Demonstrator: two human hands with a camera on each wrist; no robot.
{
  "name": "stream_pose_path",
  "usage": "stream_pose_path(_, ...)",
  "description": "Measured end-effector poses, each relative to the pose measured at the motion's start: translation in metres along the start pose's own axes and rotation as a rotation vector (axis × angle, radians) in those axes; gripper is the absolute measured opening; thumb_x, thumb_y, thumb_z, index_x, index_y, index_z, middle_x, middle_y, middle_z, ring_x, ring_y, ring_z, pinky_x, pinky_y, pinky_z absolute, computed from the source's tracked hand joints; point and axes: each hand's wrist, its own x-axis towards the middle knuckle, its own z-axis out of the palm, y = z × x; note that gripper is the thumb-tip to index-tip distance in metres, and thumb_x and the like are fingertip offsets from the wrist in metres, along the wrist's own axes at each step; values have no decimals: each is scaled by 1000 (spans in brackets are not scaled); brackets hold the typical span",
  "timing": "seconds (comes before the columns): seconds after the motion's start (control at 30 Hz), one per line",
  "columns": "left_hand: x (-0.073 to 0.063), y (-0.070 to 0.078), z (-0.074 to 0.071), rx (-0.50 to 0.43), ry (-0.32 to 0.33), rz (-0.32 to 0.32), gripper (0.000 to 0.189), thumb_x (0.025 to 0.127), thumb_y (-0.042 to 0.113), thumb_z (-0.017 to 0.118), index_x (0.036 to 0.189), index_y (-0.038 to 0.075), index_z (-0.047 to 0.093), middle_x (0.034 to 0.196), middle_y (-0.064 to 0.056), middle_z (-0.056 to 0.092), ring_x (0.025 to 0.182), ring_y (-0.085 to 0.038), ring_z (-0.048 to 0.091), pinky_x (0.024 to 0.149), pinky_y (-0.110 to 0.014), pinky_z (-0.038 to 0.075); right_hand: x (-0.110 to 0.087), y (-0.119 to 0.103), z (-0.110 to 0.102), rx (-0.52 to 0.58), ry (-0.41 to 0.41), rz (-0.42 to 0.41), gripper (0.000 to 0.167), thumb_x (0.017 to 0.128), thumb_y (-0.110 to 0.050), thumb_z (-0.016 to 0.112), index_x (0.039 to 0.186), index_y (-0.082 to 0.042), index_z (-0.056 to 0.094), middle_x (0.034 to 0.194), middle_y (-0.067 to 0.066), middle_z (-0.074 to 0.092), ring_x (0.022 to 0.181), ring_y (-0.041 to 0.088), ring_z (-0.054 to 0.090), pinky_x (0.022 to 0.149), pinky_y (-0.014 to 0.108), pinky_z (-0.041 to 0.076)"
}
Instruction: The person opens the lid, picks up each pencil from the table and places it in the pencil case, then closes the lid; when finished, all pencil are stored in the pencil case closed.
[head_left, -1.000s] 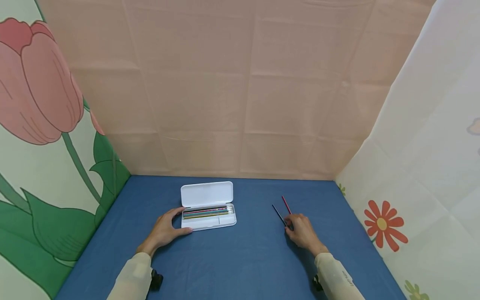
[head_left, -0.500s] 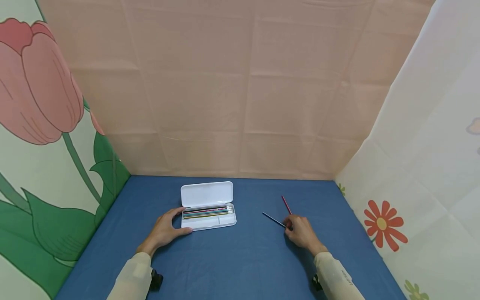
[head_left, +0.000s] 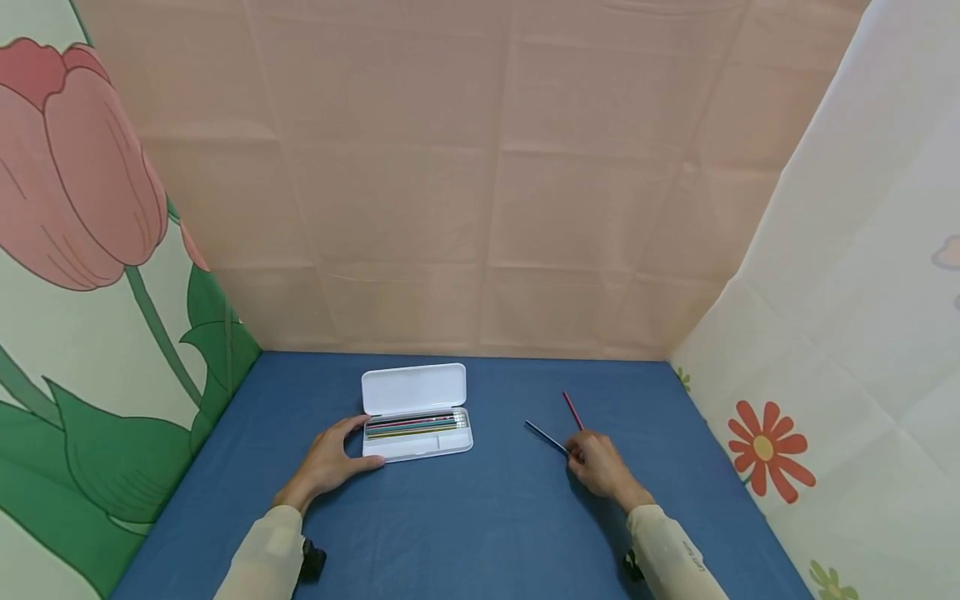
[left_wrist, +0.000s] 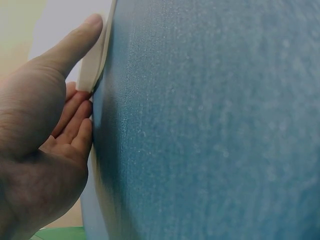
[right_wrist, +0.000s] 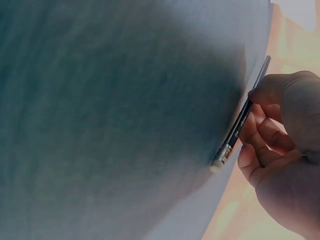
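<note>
A white pencil case (head_left: 417,456) lies with its lid raised, and several coloured pencils (head_left: 412,423) rest side by side in it. My left hand (head_left: 322,462) holds the case's left end, thumb at the front corner and fingers at the back; the left wrist view shows the thumb along the case's edge (left_wrist: 91,67). Between thumb and fingers, my right hand (head_left: 606,468) pinches a dark pencil (head_left: 546,437), which points left toward the case. Its eraser end (right_wrist: 218,164) shows in the right wrist view. A red pencil (head_left: 572,408) lies just beyond the right hand's fingers.
Blue cloth (head_left: 480,525) covers the table. A tan sheet (head_left: 480,208) hangs behind, with a tulip-printed sheet (head_left: 97,250) on the left and a white flower-printed one (head_left: 832,275) on the right.
The dark pencil's far end has swung left toward the case, then risen slightly. The left hand, case and red pencil stay where they were.
</note>
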Motion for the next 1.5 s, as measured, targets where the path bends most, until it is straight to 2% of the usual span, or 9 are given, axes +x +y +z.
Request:
stream_pose_path(0.2, 0, 1, 0, -6, 1, 3, 105, 87, 54, 97, 170, 10, 49, 177, -29, 44, 165, -56, 38, 132, -79, 34, 3, -11, -4, -3, 24, -65, 13, 98, 3, 80, 109, -3, 84, 100, 8, 79, 86, 17, 71, 74, 35, 62)
stream_pose_path(0.57, 0, 0, 1, -7, -3, -3, 106, 87, 55, 97, 171, 11, 49, 177, -29, 43, 165, -57, 37, 132, -79, 34, 25, -44, -8, 13, -52, -130, 13, 104, 0, 74, 115, -1, 80, 104, 7, 75, 94, 22, 73, 82, 38, 65)
stream_pose_path(0.77, 0, -1, 1, -6, -2, 7, 106, 87, 55, 97, 170, 11, 49, 176, -29, 45, 165, -56, 39, 132, -79, 34, 43, -65, 1, 44, -70, -161, 12, 106, 1, 72, 115, 1, 78, 108, 8, 75, 99, 24, 74, 86, 40, 67)
stream_pose_path(0.93, 0, -1, 1, -14, -5, 6, 106, 87, 56, 97, 170, 11, 49, 177, -28, 44, 165, -56, 38, 132, -79, 34, 60, -82, 11, 59, -90, -196, 12, 105, 0, 73, 115, -1, 79, 108, 7, 75, 98, 20, 72, 86, 40, 66)
stream_pose_path(1.27, 0, -2, 0, -22, -1, 3, 105, 87, 55, 97, 170, 12, 49, 177, -27, 45, 166, -55, 38, 132, -79, 34, 89, -118, 29, -29, -92, -322, 15, 103, -1, 76, 116, -3, 82, 108, 7, 77, 98, 20, 74, 87, 39, 67)
stream_pose_path(1.5, 0, -3, 0, -30, 0, 15, 104, 87, 54, 98, 169, 11, 50, 176, -26, 46, 165, -55, 39, 133, -78, 34, 105, -141, 38, -49, -138, -351, 18, 104, -2, 74, 120, -3, 82, 111, 8, 77, 100, 20, 72, 91, 38, 67)
